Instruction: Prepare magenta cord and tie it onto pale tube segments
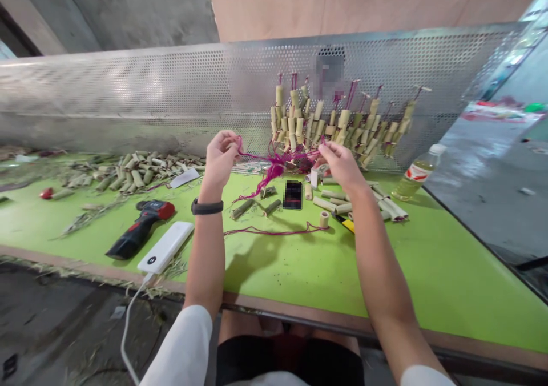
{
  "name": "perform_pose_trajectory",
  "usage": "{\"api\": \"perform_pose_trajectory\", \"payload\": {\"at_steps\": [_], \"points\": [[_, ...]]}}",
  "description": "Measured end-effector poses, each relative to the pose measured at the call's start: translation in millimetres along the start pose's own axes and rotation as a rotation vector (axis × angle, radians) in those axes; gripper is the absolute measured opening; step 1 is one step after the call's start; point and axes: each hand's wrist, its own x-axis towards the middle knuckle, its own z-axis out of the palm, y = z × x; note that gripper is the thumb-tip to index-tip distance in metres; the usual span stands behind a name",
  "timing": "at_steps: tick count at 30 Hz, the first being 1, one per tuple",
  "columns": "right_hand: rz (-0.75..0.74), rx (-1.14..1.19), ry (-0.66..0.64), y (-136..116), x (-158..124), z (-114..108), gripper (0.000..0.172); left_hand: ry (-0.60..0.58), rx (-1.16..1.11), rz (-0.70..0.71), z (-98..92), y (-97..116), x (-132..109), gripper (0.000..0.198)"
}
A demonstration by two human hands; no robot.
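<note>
Magenta string [274, 172] hangs in a loose tangle between my two raised hands, above the green table. My left hand [222, 153], with a black band on the wrist, pinches one part of it. On the other side my right hand [336, 160] pinches another strand between thumb and fingers. A single magenta cord [274, 233] lies on the table below, running to a short hollow bamboo piece [324, 220]. Bamboo tubes [338, 203] lie loose under my right hand, near a yellow-handled tool [349, 224] partly hidden by my forearm.
Strung bamboo pieces [342, 120] hang along a perforated metal panel [171, 89] behind. A cordless drill [143, 229], a white power bank [166, 248] and a pile of bamboo bits [137, 172] are on the left. At right stands a bottle [417, 175] of yellowish liquid.
</note>
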Motion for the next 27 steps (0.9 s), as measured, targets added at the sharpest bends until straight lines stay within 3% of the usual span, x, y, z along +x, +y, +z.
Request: {"api": "perform_pose_trajectory", "payload": {"at_steps": [6,9,11,14,18,20,23,27], "points": [[-0.068,0.246,0.193,24.0,21.5,-22.6,0.051,0.419,-0.043,-0.038,-34.6,-9.8,12.4,0.035],[-0.079,0.26,0.251,32.6,27.5,-36.0,0.051,0.523,-0.028,-0.064,-46.4,-12.6,14.8,0.036],[-0.083,0.248,0.254,33.6,27.9,-42.5,0.051,0.526,-0.02,-0.068,-48.6,-12.4,15.1,0.035],[-0.081,0.187,0.224,25.4,21.4,-44.2,0.049,0.45,-0.003,-0.087,-43.1,-9.4,13.4,0.031],[-0.034,0.029,0.069,1.0,1.3,-27.6,0.034,0.176,0.069,-0.118,-26.3,-1.0,4.8,0.026],[-0.029,-0.093,-0.079,-8.9,-9.0,-10.6,0.027,-0.008,0.126,-0.095,-16.9,4.9,-1.7,0.023],[-0.045,-0.224,-0.3,-10.3,-18.4,23.9,0.035,-0.244,0.163,-0.017,-3.1,13.4,-10.9,0.019],[-0.079,-0.282,-0.4,5.4,-19.7,68.6,0.052,-0.387,0.105,0.068,12.9,16.8,-16.6,0.018]]}}
